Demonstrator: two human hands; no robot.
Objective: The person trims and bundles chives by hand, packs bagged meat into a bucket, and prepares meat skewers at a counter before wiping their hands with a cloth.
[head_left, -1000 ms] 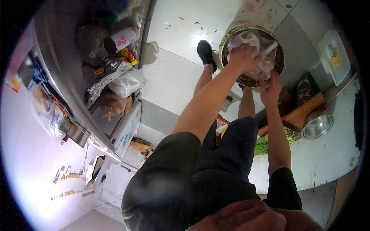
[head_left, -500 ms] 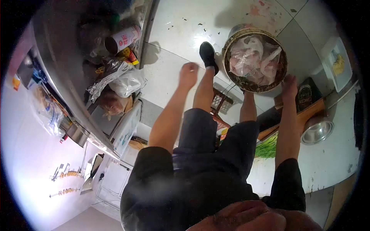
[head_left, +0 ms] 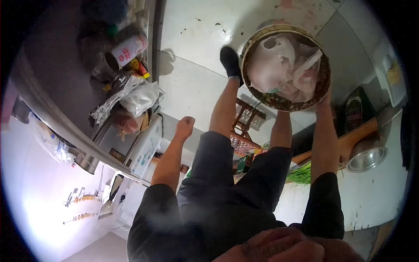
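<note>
A round bucket [head_left: 328,83] with a dirty, stained rim is in front of my legs at the upper right. Crumpled clear and whitish plastic bags [head_left: 273,63] lie inside it, with some green scraps near the lower rim. My right hand [head_left: 324,105] grips the bucket at its near right side, its fingers partly hidden behind the wall. Away from the bucket, my left hand [head_left: 186,125] hangs beside my left knee, fingers curled in, with nothing visible in it.
A small brown stool [head_left: 244,118] stands between my legs. On the left counter are a white and red can [head_left: 126,51] and a plastic bag [head_left: 142,97]. To the right are green stalks [head_left: 300,174], a metal bowl [head_left: 366,158], a dark box [head_left: 354,111] and a white tray [head_left: 386,76].
My left hand has drawn back toward my body and to the left. The bucket appears larger and closer, and my right hand is now more hidden behind it.
</note>
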